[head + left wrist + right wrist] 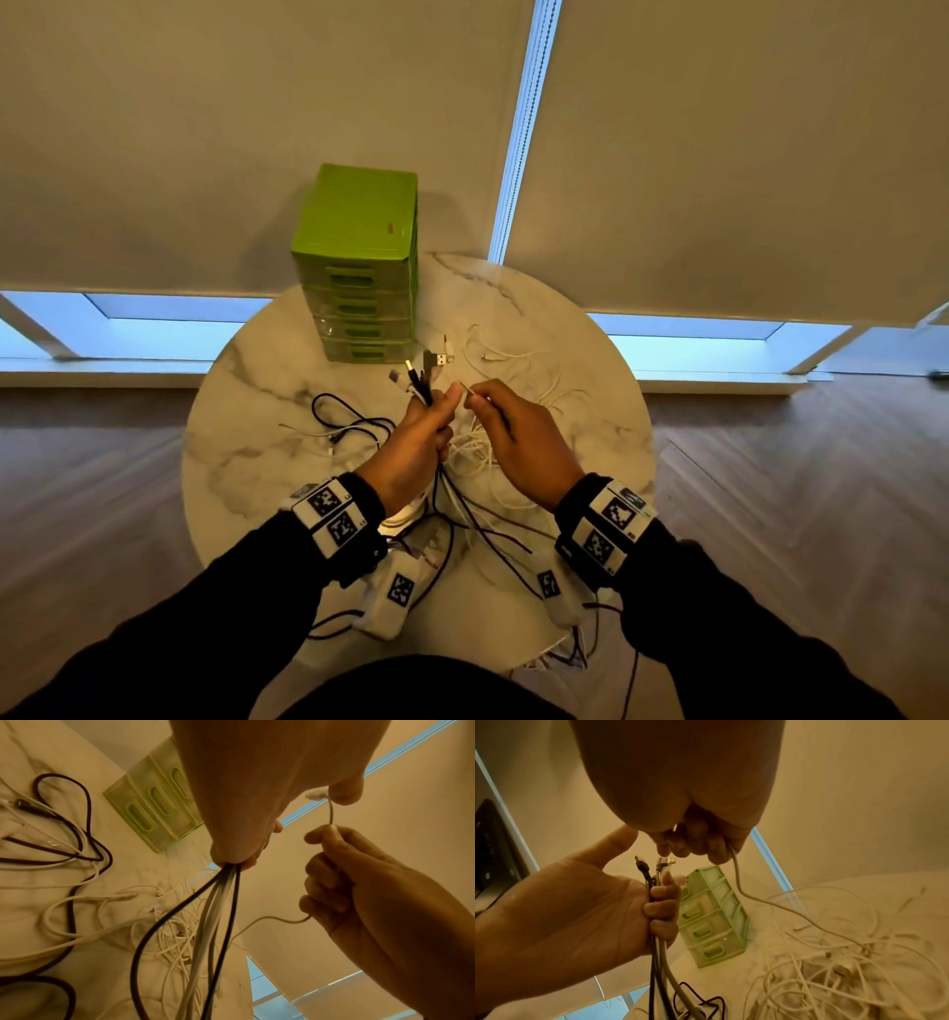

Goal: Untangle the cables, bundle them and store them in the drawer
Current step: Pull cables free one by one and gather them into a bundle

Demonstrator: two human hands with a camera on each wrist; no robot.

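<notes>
The left hand [411, 452] is curled tight around a gathered bunch of cables [218, 902], black and white strands together, their plug ends [423, 362] fanned out above the fist, while the right hand [518, 452] pinches the end of one thin white cable [331, 813] between thumb and forefinger, close beside the left thumb. That cable trails down into the loose white tangle [834, 963] on the round marble-look tabletop [257, 411], and there lies the likeliest trouble: if it is drawn upward while still looped through its neighbours, it could tighten a knot or drag the whole heap toward the edge, where several strands already hang over the near side. The bunch in the left fist could also slip, since the smooth round sheaths slide easily against each other and the heavier black cords [349, 416] pull downward. The white leads look thin, limp and springy, holding their coils; the black ones are thicker and lie in stiffer loops. The green plastic drawer unit [359, 267], boxy with translucent fronts and slotted handles, stands at the far side of the tabletop, all drawers apparently closed, so nothing is stored yet.
</notes>
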